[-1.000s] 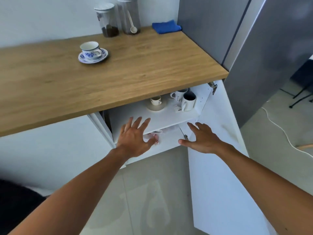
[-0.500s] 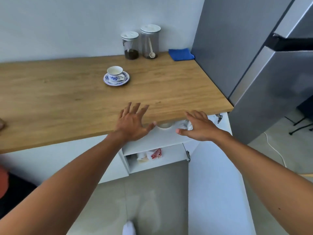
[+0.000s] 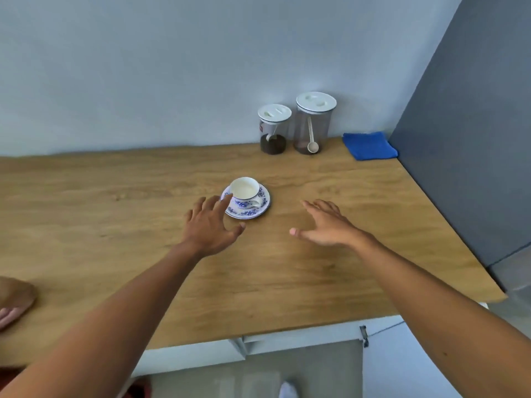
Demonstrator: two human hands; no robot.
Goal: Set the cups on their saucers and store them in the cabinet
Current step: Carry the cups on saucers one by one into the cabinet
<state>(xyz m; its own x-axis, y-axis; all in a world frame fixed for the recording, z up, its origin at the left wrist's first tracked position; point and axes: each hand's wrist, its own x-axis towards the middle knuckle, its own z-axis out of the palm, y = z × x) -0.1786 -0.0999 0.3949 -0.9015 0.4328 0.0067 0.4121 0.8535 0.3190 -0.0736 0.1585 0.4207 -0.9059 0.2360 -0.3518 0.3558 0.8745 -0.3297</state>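
A white cup with blue flowers stands on its matching saucer in the middle of the wooden counter. My left hand hovers open just left and in front of the saucer, its fingertips almost at the rim. My right hand is open too, a short way to the right of the saucer and apart from it. Neither hand holds anything. The cabinet lies below the counter's front edge; its open door shows at the lower right and the shelves are hidden.
Two lidded jars stand at the back wall, with a folded blue cloth beside them. A tall grey fridge side bounds the counter on the right. Another person's hand rests at the counter's left edge.
Both hands rose from the cabinet shelf below the counter and moved forward over the counter toward the cup and saucer. My view lifted from the cabinet to the counter top.
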